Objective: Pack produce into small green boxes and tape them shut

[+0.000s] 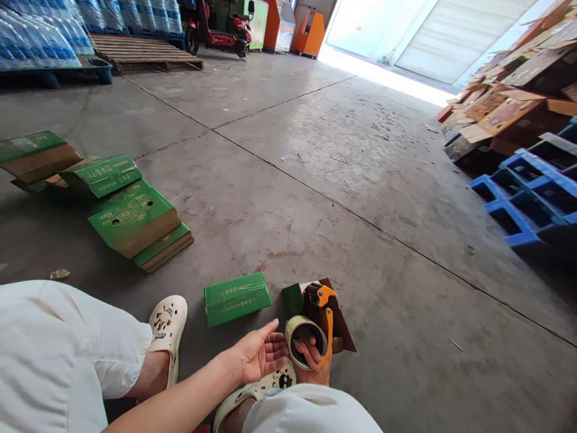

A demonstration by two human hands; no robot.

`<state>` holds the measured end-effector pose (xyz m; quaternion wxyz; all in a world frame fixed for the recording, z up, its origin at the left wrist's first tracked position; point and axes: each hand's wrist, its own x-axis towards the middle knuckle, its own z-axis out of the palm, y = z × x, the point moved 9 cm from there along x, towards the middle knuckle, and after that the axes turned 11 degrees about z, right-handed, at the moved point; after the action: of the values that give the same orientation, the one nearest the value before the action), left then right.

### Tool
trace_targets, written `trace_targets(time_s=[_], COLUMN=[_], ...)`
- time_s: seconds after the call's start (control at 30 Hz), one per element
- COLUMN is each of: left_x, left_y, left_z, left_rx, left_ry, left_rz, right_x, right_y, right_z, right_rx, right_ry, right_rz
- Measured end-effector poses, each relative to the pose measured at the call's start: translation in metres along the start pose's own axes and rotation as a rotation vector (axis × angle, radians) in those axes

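I look out over a wide grey concrete floor, scuffed and dusty, with dark straight seams crossing it. Along the floor's far left corner I see clear shrink-wrapped bottles with blue labels on a blue plastic pallet, then a slatted brown wooden pallet and a red two-wheeled scooter. Beyond the scooter I make out an upright orange cabinet. Strong daylight spills in at the far edge, beside a pale ribbed shutter. Along the right edge, brown cardboard boxes are heaped behind blurred blue open-framed pallets.
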<state>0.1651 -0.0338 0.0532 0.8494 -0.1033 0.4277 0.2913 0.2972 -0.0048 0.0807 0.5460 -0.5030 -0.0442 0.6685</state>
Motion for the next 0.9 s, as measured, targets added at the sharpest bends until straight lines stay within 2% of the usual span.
trace_targets(time_s=[0.1,0.17,0.23,0.33,0.5,0.67,0.9], left_x=[-0.003,-0.007,-0.012,-0.016,-0.020,-0.019,-0.016], left_y=[0.030,0.048,0.056,0.059,0.063,0.066,0.073], left_z=[-0.002,0.005,0.013,0.018,0.019,0.018,0.014], left_rx=[0.119,0.240,0.375,0.522,0.578,0.598,0.647], left_ry=[-0.048,-0.120,-0.181,-0.193,-0.163,-0.171,-0.183], left_rz=[0.146,0.266,0.335,0.380,0.441,0.440,0.460], right_x=[-0.002,-0.002,0.000,0.006,0.014,0.010,0.007], right_y=[0.003,0.005,0.009,0.015,0.023,0.021,0.019], right_z=[0.001,-0.001,-0.002,-0.005,-0.014,-0.008,-0.003], right_rx=[-0.059,-0.058,-0.040,-0.008,0.060,0.046,0.024], right_ry=[-0.027,-0.023,-0.036,-0.050,0.013,0.025,-0.024], right_rz=[0.042,0.066,0.092,0.120,0.152,0.160,0.163])
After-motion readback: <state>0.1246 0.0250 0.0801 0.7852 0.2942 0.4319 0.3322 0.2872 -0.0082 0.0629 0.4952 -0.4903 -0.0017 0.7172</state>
